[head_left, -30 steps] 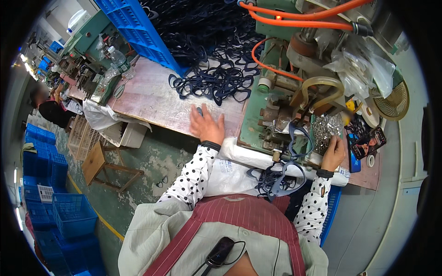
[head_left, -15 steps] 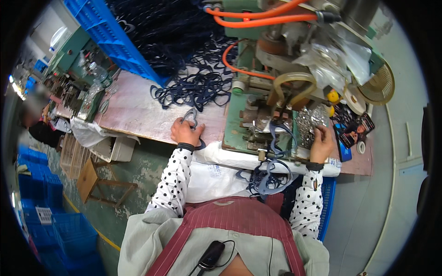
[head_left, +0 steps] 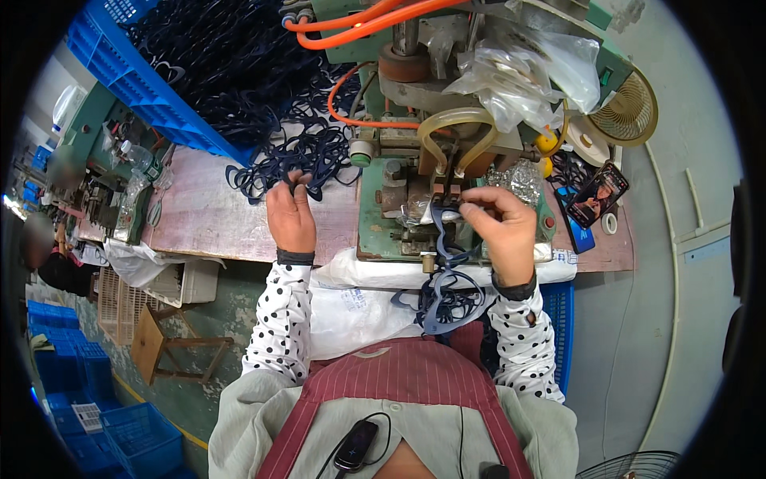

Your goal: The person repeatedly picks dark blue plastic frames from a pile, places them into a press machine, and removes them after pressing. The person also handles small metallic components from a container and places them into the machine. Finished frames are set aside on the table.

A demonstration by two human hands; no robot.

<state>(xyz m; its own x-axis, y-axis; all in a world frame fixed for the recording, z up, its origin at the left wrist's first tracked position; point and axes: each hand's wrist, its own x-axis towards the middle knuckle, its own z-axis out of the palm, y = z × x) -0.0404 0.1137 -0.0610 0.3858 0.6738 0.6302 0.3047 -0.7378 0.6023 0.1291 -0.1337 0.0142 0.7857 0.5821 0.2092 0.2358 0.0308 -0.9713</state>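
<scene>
My left hand is at the near edge of a pile of dark blue looped straps, its fingertips pinching one of them. At the green press machine, my right hand has thumb and fingers brought together beside the metal tooling. Whatever is between those fingertips is too small to make out. A blue-grey strap hangs from the tooling over the machine's front. Below it, a bunch of linked straps dangles above my lap.
A blue crate stands tilted at the back left. Shiny small metal parts lie right of the tooling, with a phone and a tape roll farther right. Orange hoses cross above. A wooden stool stands lower left.
My left hand has moved forward to the strap pile. My right hand has gone from the metal parts leftward to the tooling. The view has shifted, so the machine appears farther left.
</scene>
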